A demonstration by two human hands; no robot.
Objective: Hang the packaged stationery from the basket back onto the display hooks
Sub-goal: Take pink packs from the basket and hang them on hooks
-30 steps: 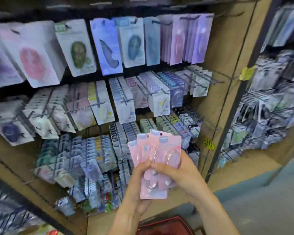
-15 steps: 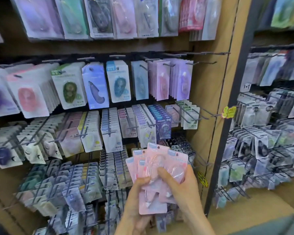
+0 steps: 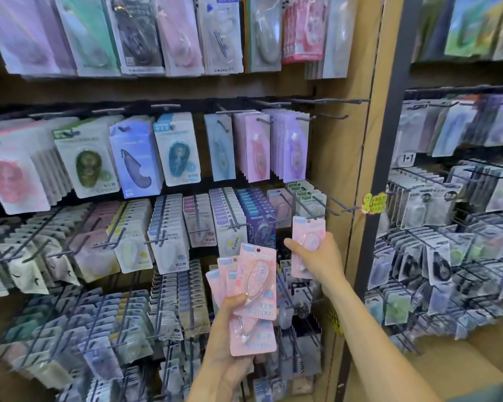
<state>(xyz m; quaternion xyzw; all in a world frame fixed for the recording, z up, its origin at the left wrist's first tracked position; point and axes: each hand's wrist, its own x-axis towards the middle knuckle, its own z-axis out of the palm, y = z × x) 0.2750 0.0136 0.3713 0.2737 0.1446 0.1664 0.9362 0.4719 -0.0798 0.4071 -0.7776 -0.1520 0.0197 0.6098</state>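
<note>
Your left hand (image 3: 230, 340) grips a fanned stack of pink packs (image 3: 251, 288), thumb pressed across the front of the top pack and fingers curled behind the lower ones, so the stack stands nearly upright with the hang holes at the top. The stack sits low and just left of your right hand, apart from it, with a strip of shelf showing between the two. Your right hand (image 3: 317, 256) holds a single pink pack (image 3: 307, 230) by its middle, fingers wrapped round its right edge and the thumb stretched out to the left, pointing toward the racks; the pack's top sticks up above your knuckles and its bottom edge shows below the hand. That pack is raised up and right of the stack, in front of the wooden panel (image 3: 340, 175). Just above it, bare hooks (image 3: 325, 203) jut out from the board; whether the pack touches one you cannot tell. Left of both hands, full hooks carry rows of hanging packs (image 3: 169, 230) in white, blue and purple.
</note>
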